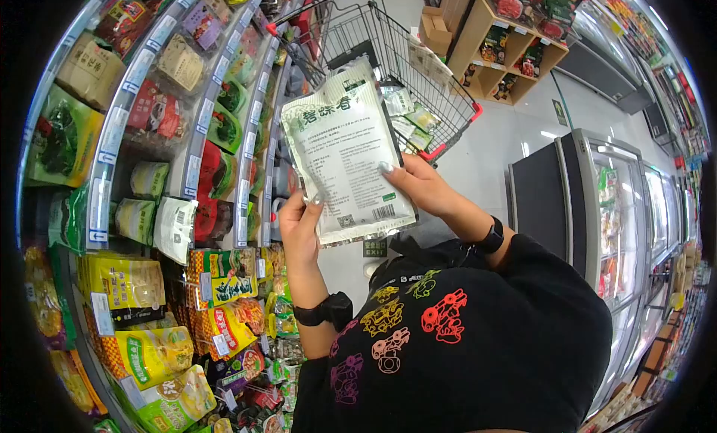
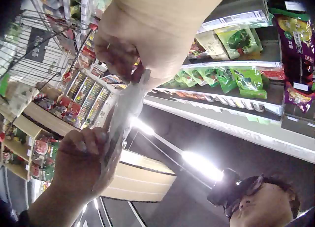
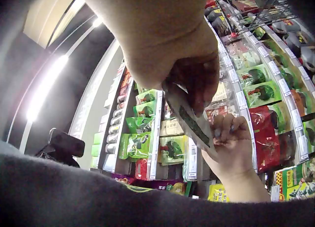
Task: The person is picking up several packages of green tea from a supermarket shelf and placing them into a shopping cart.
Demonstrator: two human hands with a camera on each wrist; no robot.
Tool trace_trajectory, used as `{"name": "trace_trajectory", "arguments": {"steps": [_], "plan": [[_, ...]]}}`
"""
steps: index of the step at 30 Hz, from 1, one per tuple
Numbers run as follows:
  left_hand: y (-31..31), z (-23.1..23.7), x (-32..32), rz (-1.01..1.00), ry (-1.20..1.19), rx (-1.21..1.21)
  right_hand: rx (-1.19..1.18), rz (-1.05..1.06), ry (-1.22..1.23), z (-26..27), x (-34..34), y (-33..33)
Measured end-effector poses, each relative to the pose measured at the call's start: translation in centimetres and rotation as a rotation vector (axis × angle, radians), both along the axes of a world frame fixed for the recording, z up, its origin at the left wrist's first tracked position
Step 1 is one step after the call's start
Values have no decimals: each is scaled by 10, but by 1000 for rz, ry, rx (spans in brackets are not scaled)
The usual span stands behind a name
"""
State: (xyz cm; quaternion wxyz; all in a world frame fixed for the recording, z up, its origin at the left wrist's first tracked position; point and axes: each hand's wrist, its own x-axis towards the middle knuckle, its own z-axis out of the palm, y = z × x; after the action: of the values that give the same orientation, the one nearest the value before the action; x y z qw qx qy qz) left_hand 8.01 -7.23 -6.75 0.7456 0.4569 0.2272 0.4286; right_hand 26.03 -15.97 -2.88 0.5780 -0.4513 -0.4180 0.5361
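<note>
A white and green printed bag (image 1: pixel 347 153) is held up in front of the person, its text side facing the head camera. The left hand (image 1: pixel 301 228) pinches its lower left edge, thumb on the front. At the right edge the right hand (image 1: pixel 422 187) grips it, thumb on the front and the other fingers behind. Seen nearly edge-on in the left wrist view, the bag (image 2: pixel 123 118) spans between the left hand (image 2: pixel 142 45) and the right hand (image 2: pixel 81 163). The right wrist view shows the bag (image 3: pixel 189 118) between the right hand (image 3: pixel 184 64) and the left hand (image 3: pixel 234 148).
Shelves of bagged goods (image 1: pixel 149 112) line the left side, with yellow packets (image 1: pixel 131 284) lower down. A wire shopping cart (image 1: pixel 448 82) holding several packets stands beyond the bag. A wooden display (image 1: pixel 497 56) is at the back right, and glass-door coolers (image 1: pixel 609 201) stand at the right.
</note>
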Motion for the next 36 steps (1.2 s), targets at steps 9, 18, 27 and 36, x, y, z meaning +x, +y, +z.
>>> {"name": "trace_trajectory", "arguments": {"steps": [9, 18, 27, 36], "plan": [[2, -6, 3, -44, -47, -33, -22, -42, -8, -4, 3, -1], [-10, 4, -19, 58, -88, -55, -39, 80, 57, -3, -12, 11], [-33, 4, -61, 236, -85, -68, -98, 280, 51, 5, -46, 28], [-53, 7, -94, 325, -2, -2, -7, 495, 65, 1, -71, 49]]}}
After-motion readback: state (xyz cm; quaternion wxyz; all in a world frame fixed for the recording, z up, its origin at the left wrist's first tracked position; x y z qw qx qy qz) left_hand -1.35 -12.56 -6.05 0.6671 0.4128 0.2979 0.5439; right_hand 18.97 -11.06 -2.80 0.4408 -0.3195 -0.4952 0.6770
